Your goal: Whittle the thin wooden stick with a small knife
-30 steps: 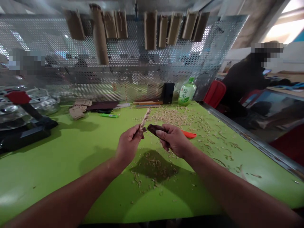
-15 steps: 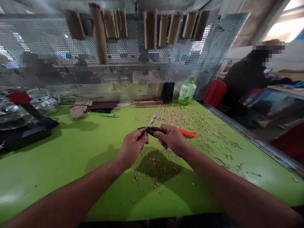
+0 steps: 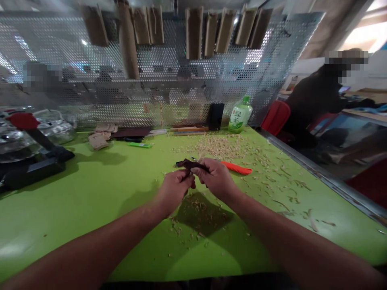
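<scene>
Above the middle of the green table, my two hands meet. My right hand [image 3: 216, 175] is closed round a dark brown strip [image 3: 193, 164] that looks like folded sandpaper. Its free end sticks out to the left, over my left fingers. My left hand [image 3: 177, 185] is closed in a pinch just below, on a thin pale wooden stick [image 3: 200, 157] whose upper part shows blurred beside my right hand. Fingers hide most of the stick. An orange-handled cutter [image 3: 237, 168] lies on the table behind my right hand, its front end partly covered.
Wood shavings [image 3: 222, 146] cover the table's [image 3: 90, 205] back right. At the back stand a green tea bottle [image 3: 240, 116] and a black block [image 3: 215, 117]. Dark sheets [image 3: 133, 132] and a green case [image 3: 139, 145] lie left of them. A black clamp-like tool [image 3: 39, 161] sits far left; a person [image 3: 314, 92] sits at right.
The pale stick stood out plainly between my hands before; now less of it shows. The dark strip has shifted slightly left and up, and my left hand slightly right.
</scene>
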`<state>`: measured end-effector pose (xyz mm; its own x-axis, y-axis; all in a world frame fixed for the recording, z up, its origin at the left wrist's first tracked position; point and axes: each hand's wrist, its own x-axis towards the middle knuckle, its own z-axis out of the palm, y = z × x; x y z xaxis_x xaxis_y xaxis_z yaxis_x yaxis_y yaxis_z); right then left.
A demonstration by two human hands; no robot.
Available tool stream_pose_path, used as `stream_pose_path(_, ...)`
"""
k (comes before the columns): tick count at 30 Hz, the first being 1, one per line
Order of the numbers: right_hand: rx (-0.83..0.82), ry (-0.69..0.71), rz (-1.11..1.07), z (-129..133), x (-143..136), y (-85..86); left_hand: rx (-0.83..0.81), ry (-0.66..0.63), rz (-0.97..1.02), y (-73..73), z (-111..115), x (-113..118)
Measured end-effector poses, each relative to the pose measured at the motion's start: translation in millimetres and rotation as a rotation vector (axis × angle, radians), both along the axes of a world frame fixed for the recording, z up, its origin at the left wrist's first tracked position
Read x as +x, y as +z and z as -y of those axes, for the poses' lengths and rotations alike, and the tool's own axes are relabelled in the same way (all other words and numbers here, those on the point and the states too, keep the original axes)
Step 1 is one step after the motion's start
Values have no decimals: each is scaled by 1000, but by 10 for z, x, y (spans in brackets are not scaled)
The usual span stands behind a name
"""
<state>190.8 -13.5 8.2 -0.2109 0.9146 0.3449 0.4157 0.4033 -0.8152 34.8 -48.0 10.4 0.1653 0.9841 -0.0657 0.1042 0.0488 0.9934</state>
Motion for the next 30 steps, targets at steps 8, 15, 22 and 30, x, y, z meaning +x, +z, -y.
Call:
stream_pose_path(8,-56,-32,9,40,83,33,47,29,103,38,-43,-92)
stream_pose_path(15,-125,38,-135,20,113,46,44,54,167,54,-92,-134)
stream_pose_path(22,23,-68,27,15,-21,19,87,61,-120,31,-20,-15)
stream_pose_path(30,-103,-41,-95,-18,155,22,100,75,132,105,-97,-179)
